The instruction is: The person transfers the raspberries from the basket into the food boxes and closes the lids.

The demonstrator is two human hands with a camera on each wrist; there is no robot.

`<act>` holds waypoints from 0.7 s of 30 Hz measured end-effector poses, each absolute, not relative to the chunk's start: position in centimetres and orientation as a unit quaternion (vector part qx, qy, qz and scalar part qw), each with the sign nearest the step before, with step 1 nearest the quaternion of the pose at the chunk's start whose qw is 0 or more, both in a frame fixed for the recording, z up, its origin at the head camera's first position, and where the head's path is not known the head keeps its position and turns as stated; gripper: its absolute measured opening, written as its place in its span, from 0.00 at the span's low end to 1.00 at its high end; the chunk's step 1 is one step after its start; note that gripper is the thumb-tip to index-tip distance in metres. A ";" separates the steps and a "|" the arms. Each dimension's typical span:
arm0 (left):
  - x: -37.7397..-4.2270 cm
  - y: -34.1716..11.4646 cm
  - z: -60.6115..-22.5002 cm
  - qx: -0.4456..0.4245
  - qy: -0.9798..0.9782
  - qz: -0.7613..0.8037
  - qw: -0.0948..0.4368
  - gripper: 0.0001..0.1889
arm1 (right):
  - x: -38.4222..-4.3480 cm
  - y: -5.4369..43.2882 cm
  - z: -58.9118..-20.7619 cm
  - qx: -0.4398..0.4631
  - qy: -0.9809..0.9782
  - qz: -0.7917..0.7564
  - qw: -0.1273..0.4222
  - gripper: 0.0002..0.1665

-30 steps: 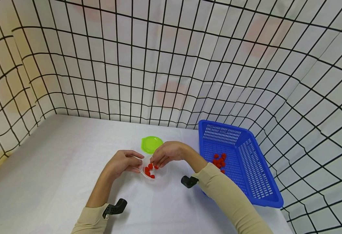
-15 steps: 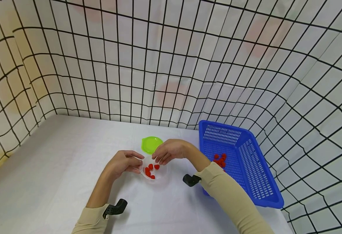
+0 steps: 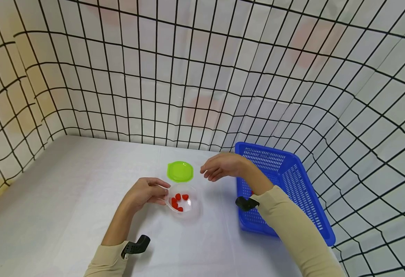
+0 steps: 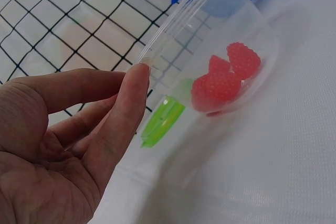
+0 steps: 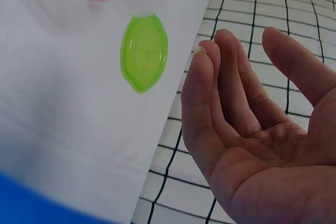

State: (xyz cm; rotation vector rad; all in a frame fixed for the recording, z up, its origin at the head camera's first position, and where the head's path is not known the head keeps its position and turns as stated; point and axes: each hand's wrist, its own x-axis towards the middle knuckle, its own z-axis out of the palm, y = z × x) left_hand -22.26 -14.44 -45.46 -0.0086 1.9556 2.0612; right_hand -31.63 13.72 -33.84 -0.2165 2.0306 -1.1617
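Note:
My left hand (image 3: 146, 193) pinches the rim of a clear plastic container (image 3: 193, 204) between thumb and fingers at its left side. Several red raspberries (image 4: 216, 88) lie at the bottom of the container, seen through its wall in the left wrist view. To the right and a little farther back, my right hand (image 3: 223, 166) is in the air, fingers loosely bent, with nothing in it. The right wrist view shows its bare palm (image 5: 273, 182) and thumb apart from the fingers. A bright green lid (image 3: 180, 171) lies flat just behind the container.
A blue perforated basket (image 3: 313, 200) stands at the right, partly covered by the right forearm. Only a trace of red (image 3: 252, 192) shows inside it past the sleeve. Black grid netting (image 3: 188, 77) over white cloth rises behind the white table (image 3: 77, 184) and along both sides.
My right hand has let go of a raspberry in the container and moved away to the right, toward the basket. The left hand and the container have stayed in place.

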 end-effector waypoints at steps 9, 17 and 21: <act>-22.3 -14.5 -45.5 -0.002 0.680 0.717 0.151 0.17 | -32.0 17.6 -32.8 -0.069 0.802 -0.470 0.362 0.22; -22.3 -14.5 -45.4 -0.007 0.683 0.714 0.150 0.17 | -32.2 21.7 -32.4 -0.042 0.815 -0.471 0.335 0.22; -22.3 -14.5 -45.4 -0.007 0.684 0.714 0.152 0.17 | -32.2 23.7 -32.5 -0.026 0.816 -0.476 0.328 0.23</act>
